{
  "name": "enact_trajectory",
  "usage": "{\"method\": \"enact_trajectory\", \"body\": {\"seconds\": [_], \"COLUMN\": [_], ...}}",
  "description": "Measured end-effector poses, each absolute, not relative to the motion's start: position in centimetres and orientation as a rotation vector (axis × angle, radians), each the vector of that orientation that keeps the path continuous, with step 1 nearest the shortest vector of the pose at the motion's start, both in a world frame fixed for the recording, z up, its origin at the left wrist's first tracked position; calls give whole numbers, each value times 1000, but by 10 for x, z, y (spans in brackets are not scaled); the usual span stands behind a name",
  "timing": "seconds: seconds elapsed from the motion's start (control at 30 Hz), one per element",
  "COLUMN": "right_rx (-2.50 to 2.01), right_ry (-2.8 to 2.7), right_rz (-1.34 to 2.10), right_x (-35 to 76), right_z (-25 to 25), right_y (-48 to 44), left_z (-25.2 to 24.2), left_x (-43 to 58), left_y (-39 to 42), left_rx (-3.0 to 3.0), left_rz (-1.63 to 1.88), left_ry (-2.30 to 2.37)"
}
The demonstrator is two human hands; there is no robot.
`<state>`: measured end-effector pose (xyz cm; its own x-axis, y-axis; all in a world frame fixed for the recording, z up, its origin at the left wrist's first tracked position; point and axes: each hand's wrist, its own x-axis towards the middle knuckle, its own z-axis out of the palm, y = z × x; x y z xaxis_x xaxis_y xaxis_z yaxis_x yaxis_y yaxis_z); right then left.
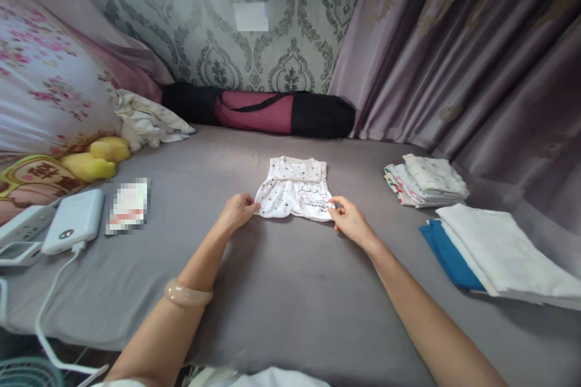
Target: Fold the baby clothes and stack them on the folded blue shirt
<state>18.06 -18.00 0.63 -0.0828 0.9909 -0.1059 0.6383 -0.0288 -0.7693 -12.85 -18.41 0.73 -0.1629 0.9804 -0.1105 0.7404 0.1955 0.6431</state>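
A small white baby garment (297,184) with a scattered dark print and a line-drawn cartoon lies on the grey bed sheet (290,290). Its upper part looks folded over. My left hand (238,210) pinches the near left corner between thumb and fingers. At the near right corner, my right hand (351,217) grips the cloth in the same way, beside the cartoon and its lettering. Both hands rest low, close to the sheet. A pale bangle (188,294) circles my left forearm.
Folded patterned clothes (429,181) and a white-and-blue cloth stack (503,251) lie at right. A white power bank (75,221) with a cable, a power strip (27,225), and yellow plush (97,158) are at left. A black-and-maroon bag (254,113) lines the wall.
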Motion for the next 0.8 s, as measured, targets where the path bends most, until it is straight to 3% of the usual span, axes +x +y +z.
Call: {"method": "enact_trajectory", "body": {"seconds": [0.2,0.43,0.6,0.8], "right_rx": [-1475,-1542,-1480,-1397], "right_ry": [-2188,-2203,-2165,-2167], "right_rz": [674,286,243,344], "right_x": [190,187,188,198], "right_z": [4,6,12,26], "right_y": [-186,-187,-193,-212], "left_z": [5,4,-7,11], "left_x": [-129,-130,-135,-143], "left_y": [-187,-198,-204,-217], "left_rx": [1506,2050,2437,2465], "left_rz": [928,816,788,825], "left_ry": [1656,1584,1571,1531]}}
